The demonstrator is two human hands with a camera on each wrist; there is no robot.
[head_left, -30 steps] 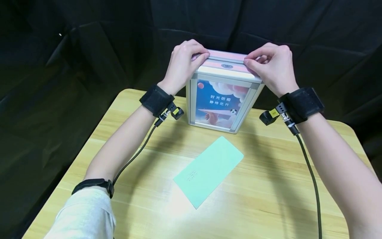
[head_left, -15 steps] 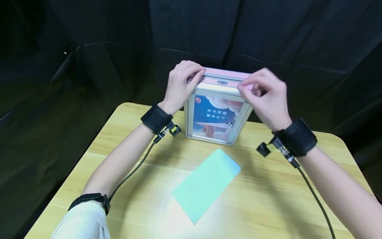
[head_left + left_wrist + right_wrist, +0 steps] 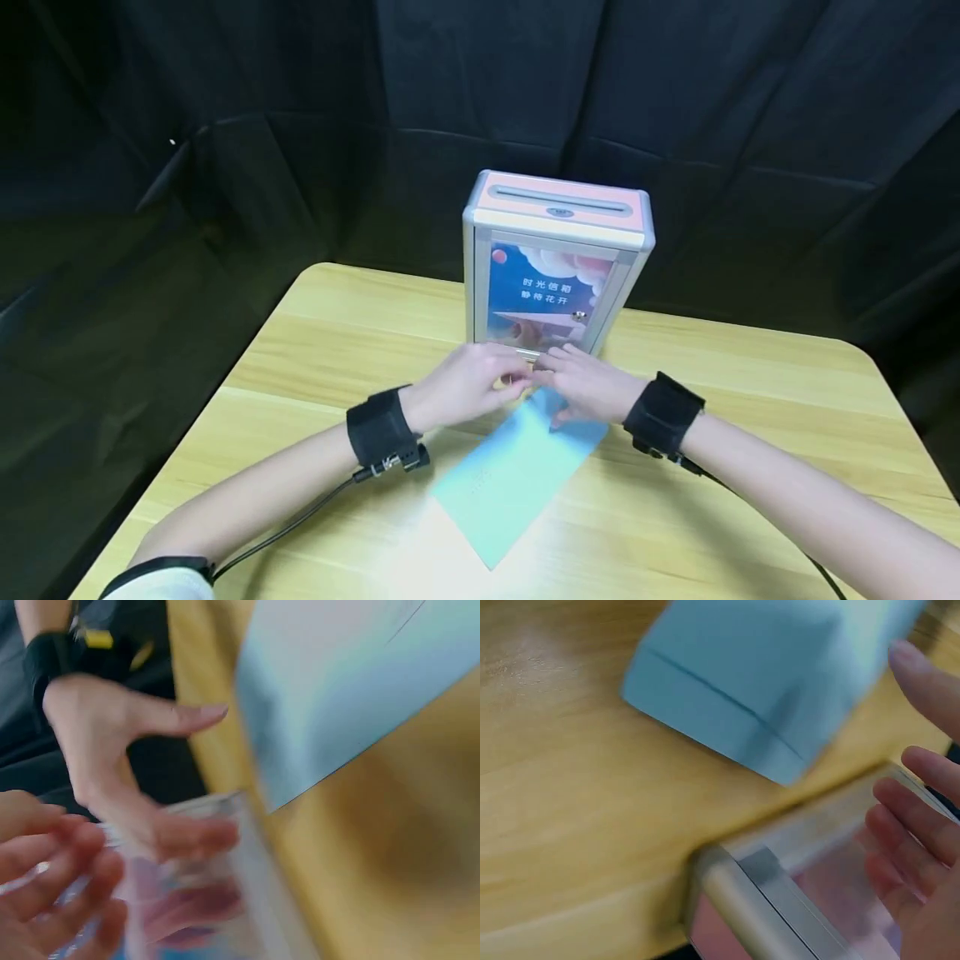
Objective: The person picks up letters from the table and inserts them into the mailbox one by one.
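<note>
Both hands meet low over the tabletop, at the foot of an upright box that stands near the far edge, roughly midway along it. The box has a metal frame, a pink top with a long slot, and a clear front panel showing a blue and pink picture card with white characters.

The left hand and the right hand lie side by side with fingertips almost touching, just in front of the lower edge of the box. Each wrist carries a black strap with a cable running back along the forearm.

A pale green envelope lies flat on the tabletop near its middle, set diagonally, with its far corner under the two hands. The right hand rests over that far corner; whether any finger pinches the paper cannot be told from the head view.

In the left wrist view the left hand shows loosely bent fingers with nothing enclosed, and the right hand appears opposite with fingers extended. In the right wrist view the right hand shows straight, spread fingers above the envelope and beside the bottom frame of the box; both wrist views are blurred.
</note>
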